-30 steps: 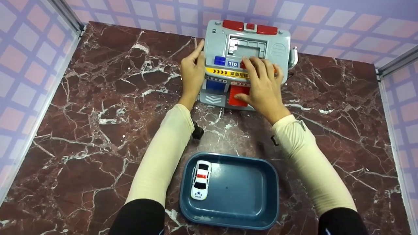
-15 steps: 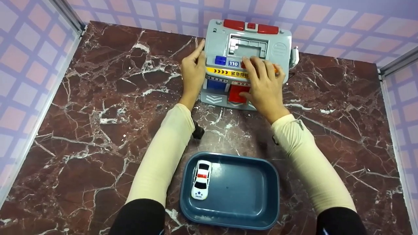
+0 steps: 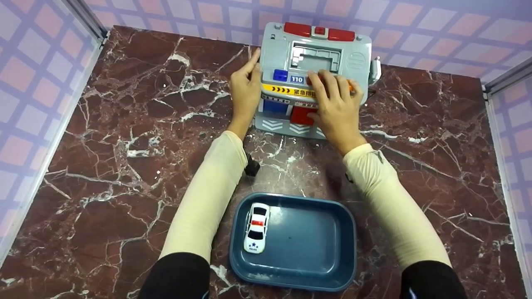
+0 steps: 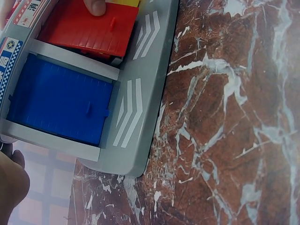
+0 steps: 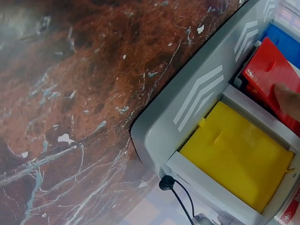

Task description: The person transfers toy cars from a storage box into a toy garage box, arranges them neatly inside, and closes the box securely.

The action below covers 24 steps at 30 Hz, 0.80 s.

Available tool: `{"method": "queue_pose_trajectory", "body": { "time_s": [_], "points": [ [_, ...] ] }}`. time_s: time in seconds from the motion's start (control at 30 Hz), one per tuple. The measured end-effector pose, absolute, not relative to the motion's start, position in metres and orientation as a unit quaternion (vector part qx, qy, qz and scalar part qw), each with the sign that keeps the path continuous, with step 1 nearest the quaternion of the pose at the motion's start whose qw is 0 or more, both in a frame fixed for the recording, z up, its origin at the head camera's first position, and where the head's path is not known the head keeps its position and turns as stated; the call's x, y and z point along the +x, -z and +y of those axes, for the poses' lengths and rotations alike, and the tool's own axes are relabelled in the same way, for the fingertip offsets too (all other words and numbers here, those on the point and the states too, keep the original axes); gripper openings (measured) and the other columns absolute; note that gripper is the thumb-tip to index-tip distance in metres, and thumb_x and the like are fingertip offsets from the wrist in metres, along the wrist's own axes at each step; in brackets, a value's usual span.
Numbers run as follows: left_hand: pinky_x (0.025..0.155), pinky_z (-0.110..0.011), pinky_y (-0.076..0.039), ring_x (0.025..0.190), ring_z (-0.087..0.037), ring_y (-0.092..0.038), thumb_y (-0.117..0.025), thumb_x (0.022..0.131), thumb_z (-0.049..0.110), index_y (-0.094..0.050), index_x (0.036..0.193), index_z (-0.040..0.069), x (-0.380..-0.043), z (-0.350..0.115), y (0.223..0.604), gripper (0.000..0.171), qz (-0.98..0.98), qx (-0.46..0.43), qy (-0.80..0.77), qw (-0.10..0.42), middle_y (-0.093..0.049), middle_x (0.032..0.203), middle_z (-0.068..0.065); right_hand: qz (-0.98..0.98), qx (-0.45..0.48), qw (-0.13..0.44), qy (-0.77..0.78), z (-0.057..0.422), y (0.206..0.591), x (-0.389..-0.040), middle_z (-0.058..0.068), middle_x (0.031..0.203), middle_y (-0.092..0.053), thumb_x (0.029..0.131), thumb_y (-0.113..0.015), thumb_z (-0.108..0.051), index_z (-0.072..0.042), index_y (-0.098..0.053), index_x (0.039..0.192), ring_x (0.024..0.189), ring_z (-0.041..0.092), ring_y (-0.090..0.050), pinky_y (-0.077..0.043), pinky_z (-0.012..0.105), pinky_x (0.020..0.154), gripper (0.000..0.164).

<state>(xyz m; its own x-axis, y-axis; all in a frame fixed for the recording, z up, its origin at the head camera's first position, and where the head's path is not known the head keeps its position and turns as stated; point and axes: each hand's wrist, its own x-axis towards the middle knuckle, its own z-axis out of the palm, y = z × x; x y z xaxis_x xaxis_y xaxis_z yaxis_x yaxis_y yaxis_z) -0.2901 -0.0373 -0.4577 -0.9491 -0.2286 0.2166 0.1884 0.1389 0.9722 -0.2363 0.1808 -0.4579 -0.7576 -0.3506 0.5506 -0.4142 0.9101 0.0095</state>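
A grey toy garage [image 3: 274,45] stands near the back wall in the head view, with a blue door [image 4: 61,98], a red door [image 4: 89,28] and a yellow door [image 5: 236,154]. My left hand [image 3: 246,89] touches the garage's left side, its index finger extended along it. My right hand [image 3: 338,112] rests its fingers over the front of the roof, covering part of the yellow label strip. Its thumb [image 5: 283,96] presses on the red door, which stands tilted slightly out of its frame. The blue and yellow doors lie flush in their frames.
A dark blue tray [image 3: 348,249] sits nearer to me on the marbled table [image 3: 124,187], with a white toy police car [image 3: 256,228] in its left part. A black cord [image 5: 183,197] hangs at the garage's right side. Checked walls [image 3: 232,18] border the table.
My right thumb has pushed the red door inward and up, so it sticks out less and uncovers the white chevrons below. The left hand has stayed in place.
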Motion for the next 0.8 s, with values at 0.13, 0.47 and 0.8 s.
{"method": "queue_pose_trajectory", "body": {
  "time_s": [0.13, 0.47, 0.8],
  "points": [
    [0.044, -0.022, -0.027, 0.045, -0.005, -0.029, -0.055, 0.102, 0.006, -0.059, 0.137, 0.007, -0.2896, -0.0378, 0.4575, 0.035, -0.734, 0.013, 0.66, 0.157, -0.074, 0.112, -0.011, -0.933, 0.202, 0.292, -0.051, 0.1801, 0.4592, -0.238, 0.008, 0.144, -0.051, 0.065, -0.095, -0.024, -0.022, -0.04, 0.15, 0.126, 0.031, -0.046, -0.029, 0.052, 0.107, 0.102],
    [0.044, -0.022, -0.029, 0.045, -0.006, -0.03, -0.055, 0.102, 0.007, -0.06, 0.137, 0.008, -0.2897, -0.0381, 0.4572, 0.035, -0.735, 0.008, 0.659, 0.161, -0.07, 0.126, -0.004, -0.929, 0.2, 0.306, -0.049, 0.179, 0.4604, -0.2394, 0.007, 0.143, -0.053, 0.064, -0.096, -0.021, -0.023, -0.042, 0.15, 0.125, 0.031, -0.048, -0.029, 0.052, 0.107, 0.102],
    [0.045, -0.02, -0.028, 0.046, -0.004, -0.029, -0.056, 0.102, 0.006, -0.06, 0.136, 0.007, -0.2889, -0.0375, 0.4563, 0.035, -0.73, 0.011, 0.664, 0.161, -0.069, 0.128, -0.009, -0.92, 0.202, 0.333, -0.05, 0.1783, 0.465, -0.2416, 0.007, 0.14, -0.056, 0.062, -0.096, -0.018, -0.022, -0.046, 0.148, 0.121, 0.032, -0.05, -0.032, 0.052, 0.104, 0.1]
  ]
}}
